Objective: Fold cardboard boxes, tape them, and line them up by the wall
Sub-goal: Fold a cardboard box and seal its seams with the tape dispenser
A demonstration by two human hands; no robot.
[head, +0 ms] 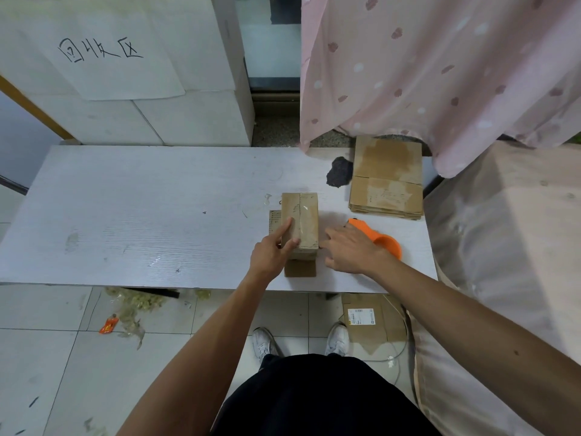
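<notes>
A small brown cardboard box (303, 215) stands on the white table (141, 215), its top seam covered with clear tape. One flap (300, 268) lies flat toward me and another sticks out on its left. My left hand (273, 250) holds the box's near left corner, forefinger on top and thumb on the near edge. Just right of the box, my right hand (349, 247) rests on an orange tape dispenser (382, 239), fingers spread over it. A stack of flattened cardboard boxes (388, 179) lies at the table's far right.
A dark grey patch (339, 172) marks the table beside the flat stack. A pink curtain (440, 64) hangs behind, and a covered bed (503, 247) borders the right. White blocks with a paper sign (103, 51) stand at the wall. Scraps and a flat box (366, 319) litter the floor.
</notes>
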